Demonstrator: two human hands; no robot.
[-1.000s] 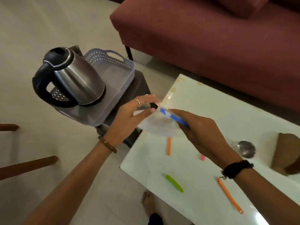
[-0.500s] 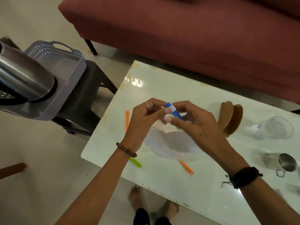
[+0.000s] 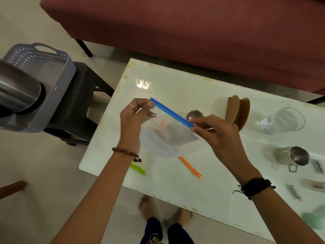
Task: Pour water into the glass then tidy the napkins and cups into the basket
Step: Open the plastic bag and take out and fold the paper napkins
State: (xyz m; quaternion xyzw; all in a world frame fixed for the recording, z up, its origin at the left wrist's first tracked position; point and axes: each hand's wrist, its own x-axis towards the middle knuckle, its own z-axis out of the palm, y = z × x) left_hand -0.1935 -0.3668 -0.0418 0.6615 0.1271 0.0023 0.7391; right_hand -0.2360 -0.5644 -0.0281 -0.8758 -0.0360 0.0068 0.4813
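I hold a clear plastic bag (image 3: 167, 140) with a blue strip (image 3: 171, 113) along its top, above the white table (image 3: 175, 184). My left hand (image 3: 135, 118) pinches the strip's left end and my right hand (image 3: 216, 134) pinches its right end. A clear glass (image 3: 283, 121) lies on its side at the right. Below it a steel cup (image 3: 293, 156) with a handle also lies on its side. A grey basket (image 3: 58, 85) sits on a dark stool (image 3: 79, 106) to the left, holding a steel kettle (image 3: 15, 90).
Orange (image 3: 190, 167) and green (image 3: 138, 169) strips lie on the table near its front edge. Brown round coasters (image 3: 238, 110) stand beside a small steel lid (image 3: 194, 115). A maroon sofa (image 3: 193, 32) runs behind the table. My bare feet (image 3: 147, 206) are below the table edge.
My hands have moved apart along the blue strip, stretching the bag's top out straight. The view has shifted right, away from the kettle and basket.
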